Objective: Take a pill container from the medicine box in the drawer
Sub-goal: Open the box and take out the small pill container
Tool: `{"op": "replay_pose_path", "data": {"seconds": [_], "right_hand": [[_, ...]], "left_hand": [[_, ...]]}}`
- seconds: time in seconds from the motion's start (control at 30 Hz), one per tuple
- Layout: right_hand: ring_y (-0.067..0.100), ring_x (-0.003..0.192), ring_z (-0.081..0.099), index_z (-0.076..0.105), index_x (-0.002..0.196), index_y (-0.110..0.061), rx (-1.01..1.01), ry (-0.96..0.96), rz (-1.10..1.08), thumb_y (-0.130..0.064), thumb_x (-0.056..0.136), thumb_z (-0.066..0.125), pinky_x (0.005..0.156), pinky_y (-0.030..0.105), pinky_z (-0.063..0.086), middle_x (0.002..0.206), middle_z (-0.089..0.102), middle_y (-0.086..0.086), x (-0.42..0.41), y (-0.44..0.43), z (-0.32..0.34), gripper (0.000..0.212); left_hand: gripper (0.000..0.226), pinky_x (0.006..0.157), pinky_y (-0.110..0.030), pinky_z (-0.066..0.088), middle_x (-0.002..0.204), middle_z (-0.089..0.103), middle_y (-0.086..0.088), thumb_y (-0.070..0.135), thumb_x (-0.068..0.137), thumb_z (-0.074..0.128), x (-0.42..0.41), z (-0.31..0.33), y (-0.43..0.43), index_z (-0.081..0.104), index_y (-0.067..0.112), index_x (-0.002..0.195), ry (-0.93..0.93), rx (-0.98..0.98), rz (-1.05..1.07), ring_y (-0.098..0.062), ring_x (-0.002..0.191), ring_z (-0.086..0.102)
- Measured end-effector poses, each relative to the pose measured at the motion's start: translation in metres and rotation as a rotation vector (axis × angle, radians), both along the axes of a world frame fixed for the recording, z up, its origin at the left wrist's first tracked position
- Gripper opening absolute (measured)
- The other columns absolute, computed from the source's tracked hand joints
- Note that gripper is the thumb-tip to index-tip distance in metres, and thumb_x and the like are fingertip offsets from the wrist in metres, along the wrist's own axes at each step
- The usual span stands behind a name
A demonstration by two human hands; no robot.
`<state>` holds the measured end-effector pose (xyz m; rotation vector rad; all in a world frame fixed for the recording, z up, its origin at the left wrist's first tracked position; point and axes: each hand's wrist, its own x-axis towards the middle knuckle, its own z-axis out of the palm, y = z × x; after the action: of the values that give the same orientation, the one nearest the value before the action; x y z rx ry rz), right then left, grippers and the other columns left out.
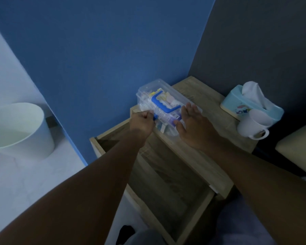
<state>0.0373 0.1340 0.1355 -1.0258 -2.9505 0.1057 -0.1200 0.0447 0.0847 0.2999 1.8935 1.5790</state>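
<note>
Medicine box [168,105] sitting on surface [210,121] — left hand [143,123] pinching its blue latch [155,117], right hand [194,125] spread flat, pressing the box.

Clear, blue-handled medicine box [163,105] lies closed above open drawer [168,183].

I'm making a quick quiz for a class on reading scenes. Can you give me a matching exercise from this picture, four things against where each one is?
Things:
1. medicine box
2. white mug
3. tissue box
4. bin

Places:
A. on the floor, left of the blue wall
B. on the cabinet top, under both hands
C. at the cabinet's right edge, lying in front of the tissues
D. at the back right of the cabinet top, by the dark wall

Pairs: 1-B, 2-C, 3-D, 4-A
</note>
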Motion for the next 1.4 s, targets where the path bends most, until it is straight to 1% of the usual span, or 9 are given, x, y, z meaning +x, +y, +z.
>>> {"op": "replay_pose_path", "data": {"seconds": [0.2,0.3,0.7,0.9,1.0,1.1,1.23,1.33,1.4], "right_hand": [[0.030,0.153,0.008,0.014,0.156,-0.006,0.015,-0.053,0.037,-0.055,0.098,0.041,0.120,0.044,0.020,0.165,0.010,0.016,0.004,0.001,0.002,0.081],[0.027,0.154,0.003,0.009,0.157,-0.009,-0.017,-0.060,0.021,-0.055,0.097,0.044,0.120,0.044,0.018,0.167,0.005,0.013,0.003,0.003,0.002,0.083],[0.028,0.152,0.016,0.013,0.156,-0.014,0.048,-0.151,-0.018,-0.063,0.086,0.057,0.111,0.047,0.035,0.166,0.011,0.010,-0.004,0.007,0.007,0.097],[0.027,0.133,0.047,0.036,0.147,-0.020,0.020,-0.098,-0.039,-0.064,0.075,0.067,0.101,0.043,0.044,0.156,0.036,0.005,-0.011,0.008,0.033,0.089],[0.025,0.122,0.059,0.048,0.143,-0.030,-0.084,0.070,-0.081,-0.063,0.064,0.073,0.095,0.037,0.048,0.142,0.056,-0.001,-0.009,0.006,0.052,0.089],[0.021,0.097,0.068,0.061,0.126,-0.039,-0.172,0.306,-0.114,-0.061,0.055,0.065,0.084,0.036,0.056,0.106,0.073,-0.004,-0.004,0.016,0.076,0.074],[0.019,0.068,0.058,0.063,0.075,-0.019,-0.146,0.495,-0.065,-0.037,0.073,0.061,0.063,0.037,0.050,0.061,0.058,-0.003,0.004,0.041,0.092,0.018],[0.017,0.057,0.046,0.040,0.054,-0.023,0.036,0.580,-0.052,-0.012,0.085,0.058,0.061,0.030,0.032,0.048,0.034,-0.010,0.010,0.061,0.088,0.038],[0.025,0.060,0.053,0.048,0.062,-0.017,0.114,0.560,-0.097,-0.010,0.095,0.053,0.063,0.033,0.035,0.053,0.043,-0.007,0.013,0.074,0.079,0.034]], "left_hand": [[0.020,0.089,-0.044,0.059,0.109,0.071,-0.011,0.016,0.092,0.062,-0.001,0.008,0.004,0.071,0.008,0.108,0.199,-0.139,-0.083,-0.024,0.098,0.069],[0.042,0.098,-0.042,0.054,0.126,0.066,-0.011,0.011,0.089,0.067,-0.003,0.000,-0.001,0.060,0.005,0.130,0.160,-0.159,-0.107,-0.025,0.112,0.065],[0.060,0.072,-0.023,0.045,0.142,0.052,-0.008,0.016,0.095,0.051,0.003,-0.001,-0.026,0.031,0.024,0.151,0.525,-0.228,-0.350,-0.007,0.100,0.050],[0.062,0.101,-0.046,0.051,0.147,0.047,-0.010,0.011,0.094,0.052,0.004,0.018,-0.024,0.028,0.022,0.150,0.516,-0.240,-0.424,-0.027,0.123,0.056],[0.064,0.102,-0.044,0.049,0.146,0.047,-0.014,0.009,0.093,0.053,0.004,0.022,-0.019,0.027,0.021,0.151,0.487,-0.232,-0.395,-0.030,0.125,0.054],[0.079,0.122,-0.041,0.023,0.166,0.013,-0.008,0.005,0.093,0.054,0.004,0.024,-0.012,0.011,0.016,0.158,0.631,-0.234,-0.407,-0.028,0.152,0.016],[0.079,0.125,-0.040,0.005,0.166,0.003,-0.011,0.003,0.090,0.054,-0.001,0.027,-0.003,0.012,0.007,0.156,0.997,-0.210,-0.527,-0.027,0.154,-0.001],[0.079,0.125,-0.038,0.003,0.167,-0.001,-0.007,0.015,0.094,0.051,-0.001,0.021,-0.001,0.004,0.011,0.157,1.096,-0.331,-0.678,-0.025,0.154,-0.003],[0.079,0.125,-0.038,0.007,0.167,-0.003,-0.004,0.019,0.096,0.050,0.000,0.016,-0.001,0.000,0.014,0.158,1.082,-0.354,-0.684,-0.022,0.154,-0.004]]}}
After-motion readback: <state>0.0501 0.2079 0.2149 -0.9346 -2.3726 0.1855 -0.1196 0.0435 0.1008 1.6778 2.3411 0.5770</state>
